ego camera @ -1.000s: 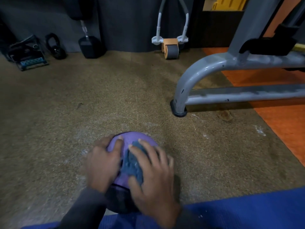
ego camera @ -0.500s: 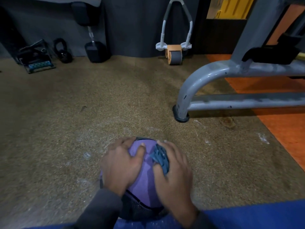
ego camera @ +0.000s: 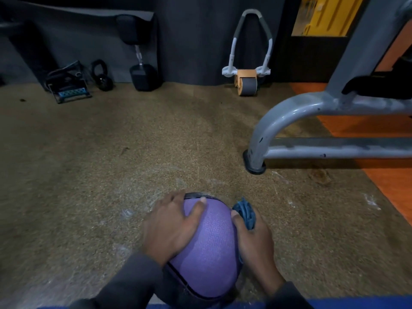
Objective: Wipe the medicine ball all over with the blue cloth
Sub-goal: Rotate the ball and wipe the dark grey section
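The purple medicine ball (ego camera: 209,244) with dark seams sits on the brown speckled floor at the bottom centre. My left hand (ego camera: 171,226) lies spread over its upper left side, fingers straight. My right hand (ego camera: 254,239) is on the ball's right side and presses the bunched blue cloth (ego camera: 245,212) against it, the thumb curled round the cloth's near edge. Part of the cloth sticks up past my fingers; the rest is hidden under the hand.
A grey metal machine frame (ego camera: 289,121) stands on a rubber foot (ego camera: 255,168) to the right. Orange flooring (ego camera: 396,186) lies beyond it. An ab roller (ego camera: 246,84), a dumbbell (ego camera: 142,79), a kettlebell (ego camera: 102,79) and a foot stand (ego camera: 69,90) line the back wall. A blue mat (ego camera: 356,304) lies nearest me.
My right hand slid the cloth from the ball's top centre round to its right side. My left hand shifted up over the top left.
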Motion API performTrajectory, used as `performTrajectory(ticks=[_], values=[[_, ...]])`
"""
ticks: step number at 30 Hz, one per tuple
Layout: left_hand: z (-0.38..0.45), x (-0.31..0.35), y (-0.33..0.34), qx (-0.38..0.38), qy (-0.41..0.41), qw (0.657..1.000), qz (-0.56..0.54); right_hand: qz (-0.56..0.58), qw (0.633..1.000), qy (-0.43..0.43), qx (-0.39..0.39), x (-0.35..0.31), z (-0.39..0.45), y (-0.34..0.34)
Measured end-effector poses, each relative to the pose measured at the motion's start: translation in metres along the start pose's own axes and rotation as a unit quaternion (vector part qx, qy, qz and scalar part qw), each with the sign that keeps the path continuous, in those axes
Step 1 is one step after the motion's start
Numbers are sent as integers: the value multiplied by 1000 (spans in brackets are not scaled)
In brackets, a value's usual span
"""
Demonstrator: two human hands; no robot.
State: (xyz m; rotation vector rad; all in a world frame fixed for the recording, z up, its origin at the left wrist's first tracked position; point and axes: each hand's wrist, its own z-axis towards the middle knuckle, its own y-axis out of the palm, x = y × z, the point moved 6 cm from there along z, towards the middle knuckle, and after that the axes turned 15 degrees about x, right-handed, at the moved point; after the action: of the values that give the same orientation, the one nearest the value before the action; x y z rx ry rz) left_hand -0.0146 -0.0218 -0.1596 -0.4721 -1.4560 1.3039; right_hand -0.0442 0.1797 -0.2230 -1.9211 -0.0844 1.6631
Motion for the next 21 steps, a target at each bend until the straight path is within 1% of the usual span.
performTrajectory(ticks=[2,4,7,9,11,12,13,14,16,17,18,19,20,21], values=[[5,3,-1,2,-33,999,-8,12,1000,-3,13,1,1,0],[5,6,0,10,-47,999,-2,20,1000,-10,23,0,-2,0],[3,4,5,2,-43,999,16,29,999,-9,26,-4,-2,-1],[3,1,7,-1,-38,999,20,18,1000,-6,12,-9,-3,-2],[2,-1,8,3,-31,999,13,5,1000,-21,8,-15,-8,-6],[1,-2,8,6,-28,1000,8,4,999,-41,12,-21,-12,-8],[0,-2,7,10,-24,1000,4,5,997,-79,15,-30,-18,-10],[-1,-3,6,14,-19,1000,1,0,991,-136,18,-41,-25,-12],[-3,-5,4,22,-9,1000,-4,-32,968,-247,8,-61,-42,-9],[-4,-5,3,24,-4,1000,-6,-49,957,-284,8,-65,-48,-7],[-6,-6,2,25,0,1000,-9,-64,951,-302,14,-64,-48,-5],[-7,-6,1,24,4,1000,-11,-68,953,-294,18,-60,-45,-5],[-8,-5,0,22,8,1000,-12,-68,964,-258,18,-54,-38,-6],[-10,-5,0,23,12,1000,-9,-59,979,-194,10,-44,-29,-7]])
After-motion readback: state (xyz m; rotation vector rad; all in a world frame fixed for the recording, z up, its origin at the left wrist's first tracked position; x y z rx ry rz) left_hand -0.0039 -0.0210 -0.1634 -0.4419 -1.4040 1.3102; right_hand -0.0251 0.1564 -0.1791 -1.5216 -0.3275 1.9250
